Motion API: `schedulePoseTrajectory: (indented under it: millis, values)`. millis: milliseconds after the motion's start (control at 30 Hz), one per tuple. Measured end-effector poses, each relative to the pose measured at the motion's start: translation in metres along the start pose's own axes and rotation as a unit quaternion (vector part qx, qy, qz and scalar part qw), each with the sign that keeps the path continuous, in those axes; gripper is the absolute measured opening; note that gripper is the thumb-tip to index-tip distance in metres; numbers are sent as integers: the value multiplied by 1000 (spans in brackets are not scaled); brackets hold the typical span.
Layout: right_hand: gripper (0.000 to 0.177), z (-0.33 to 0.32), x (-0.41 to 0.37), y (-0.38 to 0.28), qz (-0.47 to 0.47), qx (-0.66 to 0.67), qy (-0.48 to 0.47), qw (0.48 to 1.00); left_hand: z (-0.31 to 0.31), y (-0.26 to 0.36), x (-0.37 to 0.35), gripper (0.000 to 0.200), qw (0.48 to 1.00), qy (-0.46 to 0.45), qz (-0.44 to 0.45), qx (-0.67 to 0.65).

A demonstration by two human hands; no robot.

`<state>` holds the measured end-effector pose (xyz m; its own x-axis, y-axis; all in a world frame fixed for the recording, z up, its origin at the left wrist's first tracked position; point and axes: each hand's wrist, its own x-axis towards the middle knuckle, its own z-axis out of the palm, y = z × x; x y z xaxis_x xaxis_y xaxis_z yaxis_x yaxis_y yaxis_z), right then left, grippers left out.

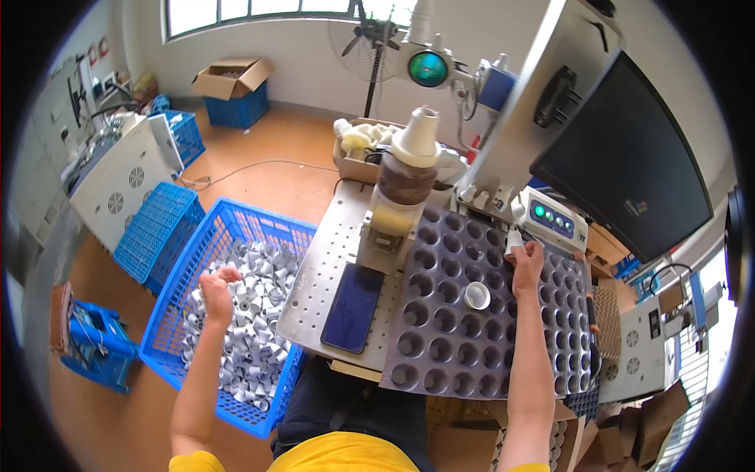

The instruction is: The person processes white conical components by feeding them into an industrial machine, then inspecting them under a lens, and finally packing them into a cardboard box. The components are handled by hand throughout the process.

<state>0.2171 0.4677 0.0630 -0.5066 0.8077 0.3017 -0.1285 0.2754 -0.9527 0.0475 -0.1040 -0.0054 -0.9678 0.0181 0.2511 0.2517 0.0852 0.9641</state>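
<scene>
My left hand [219,296] is over the blue basket [278,228], its fingers apart and nothing in them. Below it lie many loose white cone-shaped parts [250,303]. My right hand [528,269] grips a small white cone [513,242] above the far part of a grey tray [409,330] full of round holes. One white round cup [476,296] sits in the tray, left of my right forearm. A large white cone [418,141] tops a fixture on the metal plate, left of the tray.
A dark phone [353,307] lies on the perforated metal plate [314,291]. Behind the tray are a control box [553,219] with green lights and a monitor [629,157]. A box of white pieces [358,169] stands at the plate's back. Blue crates [157,228] stand left.
</scene>
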Motion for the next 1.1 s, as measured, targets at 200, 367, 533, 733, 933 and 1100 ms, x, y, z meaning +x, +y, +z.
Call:
schedulePoseTrajectory:
  millis: [200,367,533,733,933,1100]
  values:
    - [27,-3,-4,0,-70,-83,15,994,104,42,-11,25,991,-110,73,-6]
    - [30,-4,-8,-7,-64,-74,29,995,143,20,-20,22,986,-152,-13,63]
    - [31,-8,-4,-2,-40,-43,17,998,142,16,-27,22,989,-136,13,51]
    - [32,-9,-4,-2,-47,-39,9,998,143,19,-28,22,989,-142,17,49]
    - [33,-9,-5,-4,-37,-28,4,999,143,19,-29,23,989,-139,21,40]
    - [33,-10,-3,-1,-42,-40,7,998,142,18,-28,24,989,-142,5,45]
